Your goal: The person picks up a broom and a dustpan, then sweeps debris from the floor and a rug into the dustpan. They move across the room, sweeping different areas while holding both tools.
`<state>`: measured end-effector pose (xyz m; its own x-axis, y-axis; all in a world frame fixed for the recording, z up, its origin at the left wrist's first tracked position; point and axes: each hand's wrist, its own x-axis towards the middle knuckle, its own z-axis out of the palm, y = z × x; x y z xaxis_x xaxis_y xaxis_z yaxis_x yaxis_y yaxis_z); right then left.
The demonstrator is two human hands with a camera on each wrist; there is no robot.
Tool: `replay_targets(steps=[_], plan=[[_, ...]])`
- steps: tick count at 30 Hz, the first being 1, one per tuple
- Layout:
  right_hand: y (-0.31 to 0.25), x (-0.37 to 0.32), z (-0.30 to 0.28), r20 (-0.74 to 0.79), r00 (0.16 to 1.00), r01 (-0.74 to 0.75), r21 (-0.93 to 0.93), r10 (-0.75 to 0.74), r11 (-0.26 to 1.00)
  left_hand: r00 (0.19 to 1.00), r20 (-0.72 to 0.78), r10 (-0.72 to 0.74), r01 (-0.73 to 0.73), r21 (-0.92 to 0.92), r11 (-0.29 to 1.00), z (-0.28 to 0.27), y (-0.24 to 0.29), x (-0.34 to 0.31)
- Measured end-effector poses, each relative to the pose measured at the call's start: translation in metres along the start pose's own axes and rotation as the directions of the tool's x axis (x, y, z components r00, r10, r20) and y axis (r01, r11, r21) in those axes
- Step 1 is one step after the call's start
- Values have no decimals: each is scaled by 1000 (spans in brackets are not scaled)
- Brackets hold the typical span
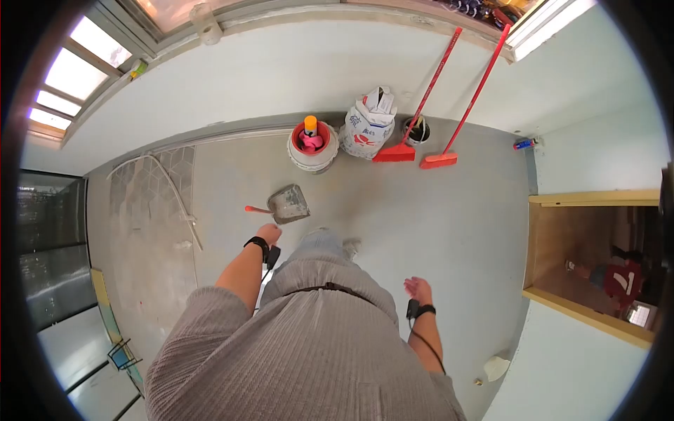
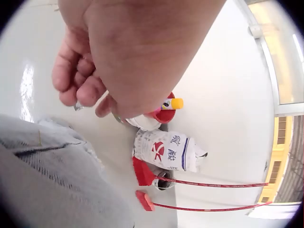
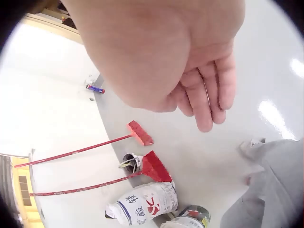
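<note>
My left hand (image 1: 269, 234) hangs with its fingers loosely curled and nothing visible in it; the left wrist view shows the same bent fingers (image 2: 78, 78). In the head view, a grey dustpan (image 1: 289, 204) with a red-tipped handle lies on the floor just beyond that hand. My right hand (image 1: 419, 289) hangs at the other side of the body, touching nothing. Its fingers (image 3: 209, 92) look relaxed and slightly bent in the right wrist view.
Along the wall stand a white bucket (image 1: 314, 160) with a red container, a white sack (image 1: 367, 130), a small dark bucket (image 1: 417, 133) and two red brooms (image 1: 397, 153) (image 1: 439, 161). A pale bent strip (image 1: 172, 184) lies at left. A doorway (image 1: 597, 198) opens at right.
</note>
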<state>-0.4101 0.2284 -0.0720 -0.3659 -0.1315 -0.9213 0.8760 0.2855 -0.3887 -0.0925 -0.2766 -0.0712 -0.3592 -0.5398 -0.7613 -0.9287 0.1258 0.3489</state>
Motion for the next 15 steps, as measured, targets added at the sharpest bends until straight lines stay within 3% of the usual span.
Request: replay_targets(steps=[3, 4, 6, 7, 9, 10, 11, 13, 14, 15], plan=[[-62, 23, -6, -45, 995, 81, -155, -89, 985, 978, 207, 2, 96, -461, 882, 13, 66, -10], [-83, 32, -3, -37, 989, 135, -160, -142, 978, 980, 198, -1, 96, -470, 877, 12, 78, -3], [-111, 44, 10, -29, 982, 178, -164, -185, 970, 907, 419, 33, 207, -513, 833, 9, 91, 10], [-125, 46, 21, 20, 979, 205, -154, -204, 967, 906, 423, 32, 210, -512, 833, 34, 61, 29], [-147, 56, 41, 104, 970, 232, -156, -218, 960, 968, 224, 111, -54, -245, 968, 35, 27, 111], [-158, 57, 53, 135, 970, 223, -168, -202, 960, 966, 200, 165, -191, 122, 974, 22, 32, 128], [-168, 54, 60, 158, 971, 209, -183, -181, 961, 953, 202, 226, -296, 468, 833, 15, 44, 138], [-178, 65, 59, 238, 966, 146, -200, -97, 969, 977, 192, 92, -201, 694, 692, -4, 101, 133], [-211, 51, 50, 352, 935, 71, -281, 34, 957, 948, 176, 266, -312, 685, 658, 39, 86, 209], [-238, 40, 44, 324, 938, -7, -329, 120, 944, 943, 180, 280, -325, 681, 656, 36, 115, 222]])
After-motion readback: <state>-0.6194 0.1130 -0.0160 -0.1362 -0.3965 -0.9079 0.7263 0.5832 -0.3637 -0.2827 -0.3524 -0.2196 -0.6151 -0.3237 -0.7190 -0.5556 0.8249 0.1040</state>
